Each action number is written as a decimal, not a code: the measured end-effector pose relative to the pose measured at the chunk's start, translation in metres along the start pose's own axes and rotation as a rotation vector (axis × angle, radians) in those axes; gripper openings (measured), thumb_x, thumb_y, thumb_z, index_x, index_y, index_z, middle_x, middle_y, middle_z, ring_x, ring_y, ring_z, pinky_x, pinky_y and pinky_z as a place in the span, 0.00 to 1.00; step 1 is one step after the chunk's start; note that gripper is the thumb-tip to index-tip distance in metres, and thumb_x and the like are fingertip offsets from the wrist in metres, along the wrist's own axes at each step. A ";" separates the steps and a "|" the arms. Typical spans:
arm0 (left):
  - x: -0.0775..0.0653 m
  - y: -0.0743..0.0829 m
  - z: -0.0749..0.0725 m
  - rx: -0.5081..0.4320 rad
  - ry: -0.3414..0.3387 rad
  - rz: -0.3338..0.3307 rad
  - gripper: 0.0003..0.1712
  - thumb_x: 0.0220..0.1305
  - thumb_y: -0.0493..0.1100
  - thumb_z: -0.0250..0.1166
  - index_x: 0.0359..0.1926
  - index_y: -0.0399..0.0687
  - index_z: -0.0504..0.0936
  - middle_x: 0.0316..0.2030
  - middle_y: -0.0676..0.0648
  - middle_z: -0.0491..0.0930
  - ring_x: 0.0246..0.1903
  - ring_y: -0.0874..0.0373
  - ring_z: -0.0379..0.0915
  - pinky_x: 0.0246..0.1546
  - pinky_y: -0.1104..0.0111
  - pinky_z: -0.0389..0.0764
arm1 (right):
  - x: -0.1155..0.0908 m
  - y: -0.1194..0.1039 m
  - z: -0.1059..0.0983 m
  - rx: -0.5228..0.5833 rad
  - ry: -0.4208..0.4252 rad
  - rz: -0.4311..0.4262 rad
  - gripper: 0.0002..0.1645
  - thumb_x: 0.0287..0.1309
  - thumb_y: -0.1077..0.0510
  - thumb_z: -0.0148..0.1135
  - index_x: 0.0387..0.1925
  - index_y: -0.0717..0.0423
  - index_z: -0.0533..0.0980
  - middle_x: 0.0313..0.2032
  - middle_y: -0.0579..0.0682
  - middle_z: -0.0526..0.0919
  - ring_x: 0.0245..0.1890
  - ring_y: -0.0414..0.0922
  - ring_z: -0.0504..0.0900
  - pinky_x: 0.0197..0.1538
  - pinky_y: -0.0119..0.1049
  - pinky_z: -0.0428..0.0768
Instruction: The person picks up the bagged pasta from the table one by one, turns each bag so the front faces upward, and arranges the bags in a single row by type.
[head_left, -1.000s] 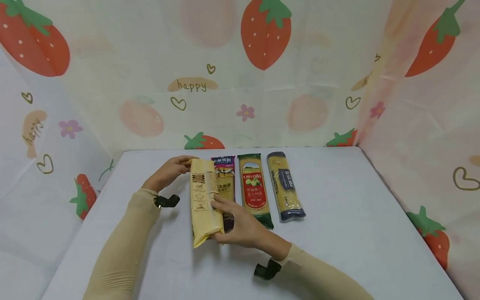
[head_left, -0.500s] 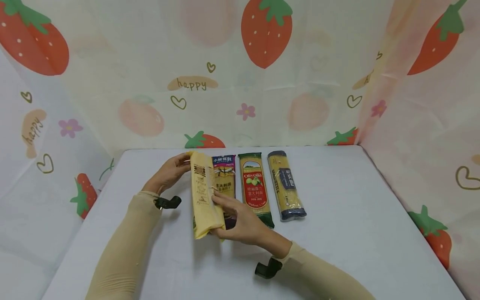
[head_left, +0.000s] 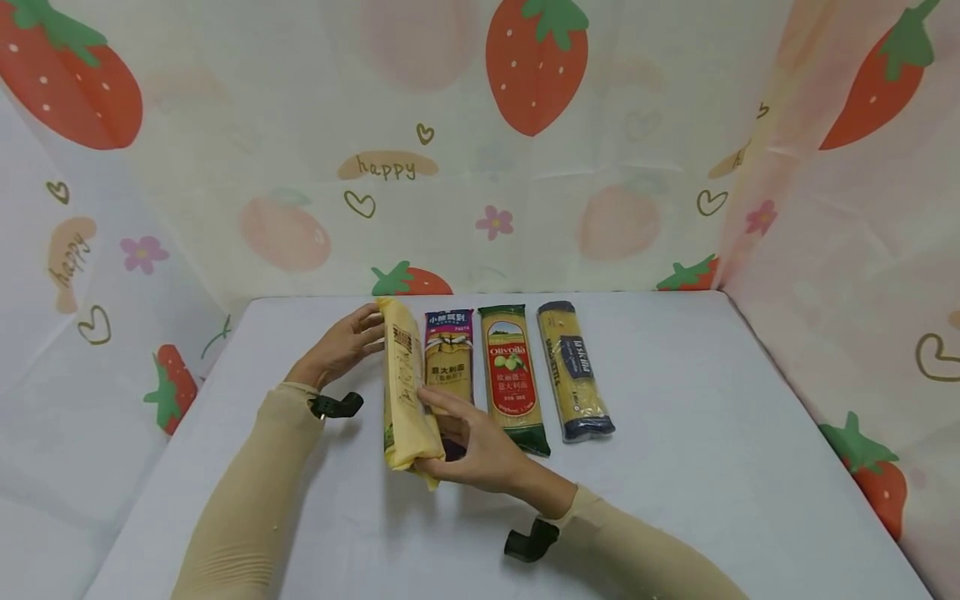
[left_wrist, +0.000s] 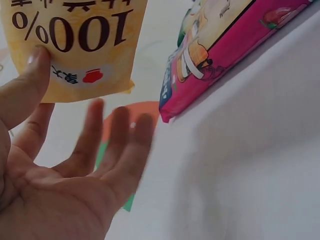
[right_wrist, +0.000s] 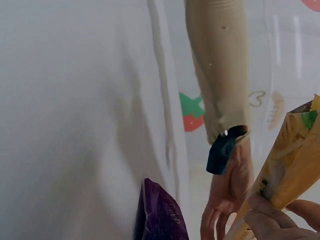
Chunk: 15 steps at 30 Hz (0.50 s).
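Note:
A yellow noodle packet [head_left: 407,383] is held up at a tilt over the left part of the table. At its far end my left hand [head_left: 335,346] pinches it; in the left wrist view the thumb [left_wrist: 35,75] lies on the printed face and the other fingers are spread. My right hand [head_left: 480,446] grips the near end, thumb at the bottom edge. Just right of the packet lies a purple-ended pasta packet [head_left: 450,354], partly hidden by my right hand. Beside that lie a green-and-red Olivoila pasta packet [head_left: 513,379] and a blue-ended spaghetti packet [head_left: 575,371].
The white table [head_left: 690,467] has its back edge against a strawberry-print curtain [head_left: 536,75]. Similar cloth walls stand left and right. Each wrist carries a black camera mount, such as the left one [head_left: 337,406].
The yellow packet has turned on its long axis, showing more of its left side, and its far end has risen. More of the purple-ended packet shows. Both hands keep hold.

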<state>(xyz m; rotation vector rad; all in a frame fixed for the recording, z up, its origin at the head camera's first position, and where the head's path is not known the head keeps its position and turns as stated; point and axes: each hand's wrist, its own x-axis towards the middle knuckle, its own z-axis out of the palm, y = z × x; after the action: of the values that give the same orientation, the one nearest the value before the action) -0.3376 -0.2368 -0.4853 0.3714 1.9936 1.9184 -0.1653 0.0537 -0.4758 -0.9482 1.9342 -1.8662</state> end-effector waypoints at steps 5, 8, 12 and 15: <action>-0.004 -0.001 -0.001 -0.044 -0.030 -0.020 0.18 0.85 0.44 0.56 0.69 0.58 0.65 0.68 0.41 0.73 0.59 0.55 0.80 0.57 0.61 0.84 | 0.002 0.000 0.003 0.056 -0.023 -0.006 0.55 0.65 0.67 0.73 0.86 0.47 0.56 0.83 0.53 0.55 0.75 0.53 0.74 0.74 0.46 0.73; -0.006 -0.003 0.000 -0.067 -0.058 -0.019 0.14 0.86 0.46 0.52 0.66 0.62 0.64 0.62 0.46 0.78 0.54 0.54 0.84 0.53 0.59 0.87 | 0.003 0.000 0.004 0.076 -0.030 0.000 0.55 0.65 0.66 0.72 0.86 0.46 0.56 0.83 0.54 0.55 0.76 0.53 0.72 0.74 0.48 0.74; -0.006 -0.006 0.003 -0.105 -0.081 -0.021 0.13 0.87 0.47 0.50 0.66 0.63 0.62 0.61 0.46 0.78 0.53 0.51 0.85 0.51 0.58 0.88 | 0.004 0.002 0.005 0.091 -0.033 0.013 0.54 0.65 0.66 0.71 0.86 0.44 0.56 0.83 0.54 0.55 0.76 0.51 0.71 0.75 0.53 0.72; -0.006 -0.008 0.003 -0.131 -0.071 -0.018 0.15 0.87 0.47 0.50 0.67 0.63 0.63 0.62 0.43 0.76 0.53 0.50 0.85 0.50 0.59 0.89 | 0.004 0.003 0.006 0.085 -0.034 0.020 0.54 0.65 0.65 0.72 0.86 0.44 0.56 0.83 0.53 0.55 0.76 0.49 0.72 0.75 0.56 0.70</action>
<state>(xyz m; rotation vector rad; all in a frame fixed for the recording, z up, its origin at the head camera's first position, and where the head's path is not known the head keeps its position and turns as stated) -0.3303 -0.2367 -0.4925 0.3803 1.8098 1.9831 -0.1659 0.0464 -0.4783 -0.9253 1.8231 -1.8929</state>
